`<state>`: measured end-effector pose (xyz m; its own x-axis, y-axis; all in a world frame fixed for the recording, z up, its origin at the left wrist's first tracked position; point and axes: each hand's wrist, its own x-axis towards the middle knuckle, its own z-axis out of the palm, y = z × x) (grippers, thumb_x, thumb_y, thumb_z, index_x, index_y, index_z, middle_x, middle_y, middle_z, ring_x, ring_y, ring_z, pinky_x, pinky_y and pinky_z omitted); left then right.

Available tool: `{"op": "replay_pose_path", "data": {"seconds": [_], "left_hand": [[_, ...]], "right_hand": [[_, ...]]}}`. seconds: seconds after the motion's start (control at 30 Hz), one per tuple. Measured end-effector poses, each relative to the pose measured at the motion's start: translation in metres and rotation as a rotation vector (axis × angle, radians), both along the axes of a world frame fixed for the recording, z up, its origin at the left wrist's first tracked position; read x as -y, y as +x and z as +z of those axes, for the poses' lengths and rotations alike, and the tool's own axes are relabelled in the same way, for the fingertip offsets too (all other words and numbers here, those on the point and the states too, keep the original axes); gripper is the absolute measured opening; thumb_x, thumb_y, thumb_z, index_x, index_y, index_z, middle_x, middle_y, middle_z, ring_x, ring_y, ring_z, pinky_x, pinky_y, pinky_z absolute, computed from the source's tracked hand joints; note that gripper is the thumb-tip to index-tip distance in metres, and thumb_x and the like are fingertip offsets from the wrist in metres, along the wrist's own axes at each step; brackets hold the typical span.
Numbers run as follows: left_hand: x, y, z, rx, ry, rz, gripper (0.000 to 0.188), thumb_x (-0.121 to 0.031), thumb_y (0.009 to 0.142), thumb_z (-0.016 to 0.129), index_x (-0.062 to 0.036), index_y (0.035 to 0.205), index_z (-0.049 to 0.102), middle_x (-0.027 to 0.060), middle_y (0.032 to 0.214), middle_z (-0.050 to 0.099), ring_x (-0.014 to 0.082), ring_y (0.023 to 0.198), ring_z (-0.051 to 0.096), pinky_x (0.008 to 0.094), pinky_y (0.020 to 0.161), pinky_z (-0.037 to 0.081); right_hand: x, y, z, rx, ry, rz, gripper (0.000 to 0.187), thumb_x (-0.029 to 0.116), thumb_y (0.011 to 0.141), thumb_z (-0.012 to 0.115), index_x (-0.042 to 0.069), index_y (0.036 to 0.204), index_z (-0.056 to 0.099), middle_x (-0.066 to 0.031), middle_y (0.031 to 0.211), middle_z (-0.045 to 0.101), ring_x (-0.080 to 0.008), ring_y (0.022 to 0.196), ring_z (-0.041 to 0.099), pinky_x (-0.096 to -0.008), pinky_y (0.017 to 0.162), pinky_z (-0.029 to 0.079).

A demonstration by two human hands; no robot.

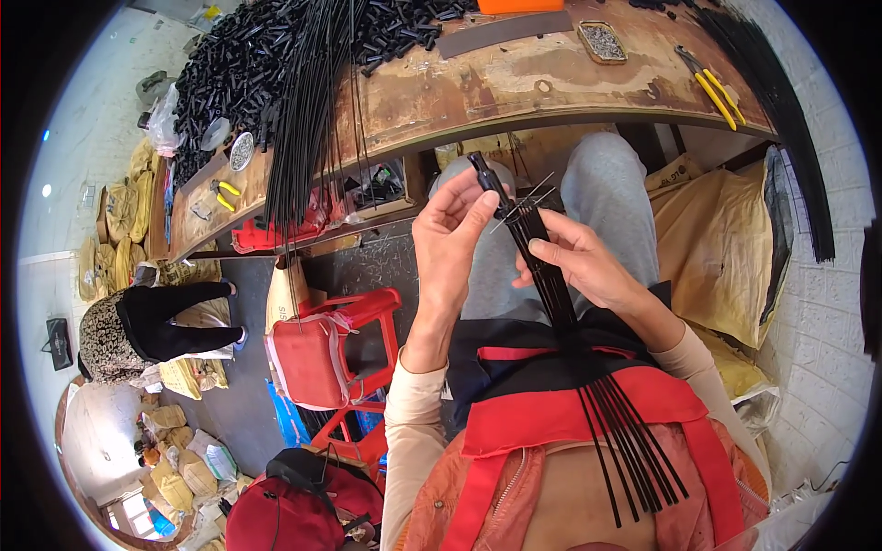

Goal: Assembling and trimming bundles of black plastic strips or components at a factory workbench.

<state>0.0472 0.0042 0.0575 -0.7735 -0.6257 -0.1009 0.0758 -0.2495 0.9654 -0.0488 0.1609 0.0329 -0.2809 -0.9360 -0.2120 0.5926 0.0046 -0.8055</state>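
Note:
My left hand is closed, thumb and fingers around a short black plastic tube with a stepped tip. Just below it, a bundle of thin black rods runs down over my lap and fans out across my front. Near the joint between tube and rods, a few thin silvery wires stick out sideways. My right hand pinches the upper part of the rods between thumb and fingers. Whether the tube is fixed to the rods cannot be seen.
Ahead is a wooden workbench with a heap of black plastic tubes, long black rods, a dish of small metal parts and yellow-handled pliers. A red stool stands left. Farther left, another person bends near sacks.

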Motion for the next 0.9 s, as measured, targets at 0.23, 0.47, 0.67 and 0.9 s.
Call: {"op": "replay_pose_path", "data": {"seconds": [0.23, 0.47, 0.67, 0.9], "left_hand": [[0.006, -0.005, -0.001, -0.072, -0.081, -0.095, 0.035, -0.009, 0.092, 0.063, 0.0016, 0.125, 0.056, 0.0116, 0.106, 0.068, 0.0166, 0.096, 0.065, 0.0296, 0.090, 0.049], [-0.002, -0.004, 0.001, -0.088, 0.017, -0.109, 0.036, -0.007, 0.090, 0.064, 0.0033, 0.124, 0.056, 0.0116, 0.105, 0.068, 0.0157, 0.095, 0.065, 0.0284, 0.088, 0.050], [-0.007, -0.004, 0.003, 0.004, -0.085, 0.036, 0.038, -0.003, 0.087, 0.067, 0.0059, 0.122, 0.056, 0.0118, 0.104, 0.069, 0.0152, 0.095, 0.065, 0.0282, 0.086, 0.051], [-0.002, 0.011, 0.006, -0.016, 0.052, -0.087, 0.060, 0.002, 0.083, 0.069, -0.0005, 0.137, 0.044, 0.0156, 0.113, 0.065, 0.0189, 0.104, 0.063, 0.0282, 0.088, 0.051]], "right_hand": [[-0.001, -0.003, -0.002, 0.026, -0.025, 0.039, 0.031, 0.017, 0.099, 0.050, 0.002, 0.126, 0.047, -0.0068, 0.093, 0.060, -0.0135, 0.084, 0.062, -0.0375, 0.084, 0.056], [-0.003, -0.004, 0.001, 0.015, 0.021, 0.009, 0.029, 0.018, 0.099, 0.051, 0.003, 0.124, 0.048, -0.0061, 0.093, 0.059, -0.0131, 0.084, 0.061, -0.0371, 0.084, 0.056], [-0.001, -0.004, 0.001, 0.035, 0.001, -0.004, 0.031, 0.017, 0.099, 0.051, 0.003, 0.126, 0.047, -0.0059, 0.093, 0.059, -0.0126, 0.083, 0.061, -0.0354, 0.083, 0.056], [0.003, -0.003, -0.001, 0.046, -0.004, -0.022, 0.032, 0.016, 0.099, 0.051, 0.003, 0.128, 0.047, -0.0062, 0.093, 0.059, -0.0127, 0.083, 0.061, -0.0357, 0.082, 0.056]]}}
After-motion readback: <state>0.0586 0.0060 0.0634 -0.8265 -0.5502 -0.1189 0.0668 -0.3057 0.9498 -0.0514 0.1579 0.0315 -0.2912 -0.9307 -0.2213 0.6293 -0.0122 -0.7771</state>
